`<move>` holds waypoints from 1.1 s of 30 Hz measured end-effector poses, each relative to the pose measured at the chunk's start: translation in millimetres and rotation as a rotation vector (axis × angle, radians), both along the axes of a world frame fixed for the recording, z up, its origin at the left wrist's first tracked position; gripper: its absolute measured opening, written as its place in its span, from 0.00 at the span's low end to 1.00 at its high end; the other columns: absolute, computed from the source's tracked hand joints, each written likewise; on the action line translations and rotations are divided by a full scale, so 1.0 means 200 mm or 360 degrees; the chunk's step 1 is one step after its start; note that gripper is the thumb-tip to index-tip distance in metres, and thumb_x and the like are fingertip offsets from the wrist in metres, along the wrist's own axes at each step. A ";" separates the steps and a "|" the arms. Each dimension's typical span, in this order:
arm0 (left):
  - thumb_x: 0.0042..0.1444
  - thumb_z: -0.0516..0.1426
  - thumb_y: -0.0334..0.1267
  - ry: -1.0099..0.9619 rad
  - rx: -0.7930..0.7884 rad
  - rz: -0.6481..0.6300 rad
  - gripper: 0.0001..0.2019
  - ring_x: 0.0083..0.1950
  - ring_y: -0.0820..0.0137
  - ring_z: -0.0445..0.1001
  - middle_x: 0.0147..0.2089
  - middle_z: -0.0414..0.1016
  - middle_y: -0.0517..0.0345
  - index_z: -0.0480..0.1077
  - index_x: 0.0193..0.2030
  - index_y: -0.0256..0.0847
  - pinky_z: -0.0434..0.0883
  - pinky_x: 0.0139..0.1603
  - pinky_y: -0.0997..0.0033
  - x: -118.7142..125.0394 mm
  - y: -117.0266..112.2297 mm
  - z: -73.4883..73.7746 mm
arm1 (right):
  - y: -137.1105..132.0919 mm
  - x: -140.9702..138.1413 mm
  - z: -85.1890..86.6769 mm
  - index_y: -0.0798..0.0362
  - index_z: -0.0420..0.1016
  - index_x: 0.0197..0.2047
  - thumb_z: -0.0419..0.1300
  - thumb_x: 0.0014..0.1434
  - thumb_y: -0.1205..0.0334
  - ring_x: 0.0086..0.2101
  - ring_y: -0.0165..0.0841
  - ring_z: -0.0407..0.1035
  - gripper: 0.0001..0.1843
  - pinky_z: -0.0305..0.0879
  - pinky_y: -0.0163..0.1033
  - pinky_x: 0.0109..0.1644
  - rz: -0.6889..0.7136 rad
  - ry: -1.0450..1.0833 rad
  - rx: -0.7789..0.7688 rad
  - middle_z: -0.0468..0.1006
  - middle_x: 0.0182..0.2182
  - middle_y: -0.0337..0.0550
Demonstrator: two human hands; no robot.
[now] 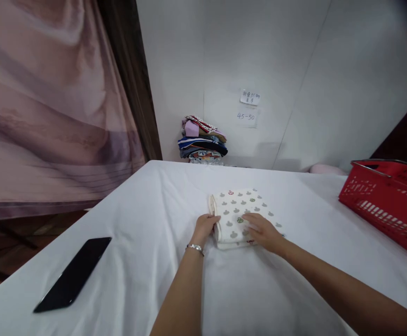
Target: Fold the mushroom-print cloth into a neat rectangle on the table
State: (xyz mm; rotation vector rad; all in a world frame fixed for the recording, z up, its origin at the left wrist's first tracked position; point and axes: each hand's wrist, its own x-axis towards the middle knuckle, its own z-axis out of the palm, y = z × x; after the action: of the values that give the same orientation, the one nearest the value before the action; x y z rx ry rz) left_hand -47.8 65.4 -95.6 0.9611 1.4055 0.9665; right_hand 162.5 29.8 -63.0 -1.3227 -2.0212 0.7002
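Note:
A folded white cloth (240,207) with small grey and green prints lies on the white table (147,205) in front of me. My left hand (206,226) grips the cloth's left edge, fingers curled round the fold; a bracelet sits on that wrist. My right hand (262,231) lies flat on top of the cloth near its front right corner, fingers stretched out and pressing down.
A black phone (73,273) lies on the table at the left. A red plastic basket (387,200) stands at the right edge. A stack of folded clothes (202,140) sits at the far end by the wall, a pink curtain (49,107) hanging left.

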 end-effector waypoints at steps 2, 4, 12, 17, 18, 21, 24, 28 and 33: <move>0.41 0.62 0.44 -0.0034 -0.0022 0.0005 0.13 0.21 0.76 0.64 0.19 0.66 0.63 0.68 0.26 0.36 0.60 0.22 0.77 0.00 0.00 0.01 | -0.08 0.18 -0.03 0.45 0.67 0.55 0.53 0.53 0.66 0.56 0.40 0.58 0.25 0.55 0.50 0.59 0.0040 -0.0274 0.0273 0.66 0.56 0.43; 0.41 0.63 0.44 -0.0064 -0.0042 0.0012 0.14 0.23 0.75 0.67 0.21 0.68 0.62 0.68 0.27 0.36 0.63 0.24 0.76 0.00 -0.01 0.02 | -0.14 0.35 -0.08 0.44 0.64 0.57 0.52 0.52 0.66 0.58 0.41 0.56 0.27 0.53 0.50 0.60 0.0005 -0.0493 0.0435 0.64 0.58 0.43; 0.42 0.63 0.42 -0.0113 -0.0109 0.0097 0.13 0.27 0.73 0.70 0.24 0.72 0.59 0.67 0.28 0.35 0.66 0.27 0.75 0.03 -0.04 0.08 | -0.12 0.60 -0.27 0.51 0.59 0.60 0.50 0.56 0.59 0.58 0.39 0.55 0.28 0.54 0.47 0.61 -0.0438 -0.0595 0.0250 0.59 0.60 0.48; 0.44 0.62 0.37 -0.0159 -0.0144 0.0157 0.10 0.28 0.74 0.71 0.27 0.73 0.57 0.68 0.31 0.33 0.68 0.31 0.74 0.06 -0.01 0.15 | -0.08 0.58 -0.29 0.53 0.60 0.59 0.51 0.55 0.58 0.58 0.39 0.55 0.28 0.54 0.45 0.60 -0.0471 -0.0453 0.0165 0.59 0.60 0.48; 0.45 0.62 0.36 -0.0170 -0.0156 0.0162 0.09 0.28 0.74 0.71 0.28 0.73 0.56 0.69 0.31 0.33 0.68 0.31 0.74 0.07 -0.01 0.16 | -0.07 0.59 -0.29 0.53 0.60 0.59 0.51 0.54 0.58 0.57 0.39 0.56 0.28 0.55 0.45 0.59 -0.0471 -0.0426 0.0153 0.60 0.59 0.48; 0.47 0.60 0.35 -0.0174 -0.0191 0.0177 0.07 0.28 0.73 0.72 0.28 0.74 0.54 0.69 0.30 0.33 0.69 0.31 0.74 0.09 -0.02 0.16 | -0.05 0.61 -0.28 0.53 0.61 0.58 0.50 0.55 0.58 0.53 0.39 0.62 0.27 0.59 0.45 0.56 -0.0517 -0.0253 0.0151 0.66 0.54 0.48; 0.48 0.59 0.33 -0.0110 -0.0208 0.0226 0.04 0.28 0.73 0.72 0.26 0.74 0.55 0.69 0.29 0.34 0.70 0.32 0.74 0.12 -0.05 0.12 | -0.03 0.67 -0.29 0.51 0.62 0.57 0.48 0.57 0.59 0.51 0.39 0.64 0.24 0.59 0.45 0.55 -0.0556 -0.0141 0.0259 0.69 0.52 0.46; 0.46 0.60 0.32 0.0046 -0.0189 0.0321 0.05 0.28 0.71 0.72 0.22 0.72 0.59 0.67 0.26 0.36 0.69 0.31 0.74 0.16 -0.08 0.07 | -0.01 0.73 -0.35 0.50 0.62 0.55 0.49 0.56 0.61 0.49 0.40 0.64 0.22 0.59 0.46 0.54 -0.0494 -0.0270 0.0270 0.70 0.49 0.46; 0.47 0.60 0.34 0.0206 -0.0126 0.0350 0.06 0.28 0.72 0.72 0.22 0.70 0.61 0.66 0.25 0.37 0.69 0.30 0.76 0.18 -0.12 0.06 | -0.02 0.75 -0.41 0.49 0.59 0.56 0.47 0.58 0.61 0.50 0.39 0.63 0.22 0.61 0.46 0.53 -0.0496 -0.0326 0.0314 0.68 0.51 0.46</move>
State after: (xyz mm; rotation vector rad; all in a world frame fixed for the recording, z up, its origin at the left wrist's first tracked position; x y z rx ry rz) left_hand -12.5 41.6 -83.1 0.8345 1.6729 1.0158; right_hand 312.3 25.6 -144.7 -1.5933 -1.9183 0.2257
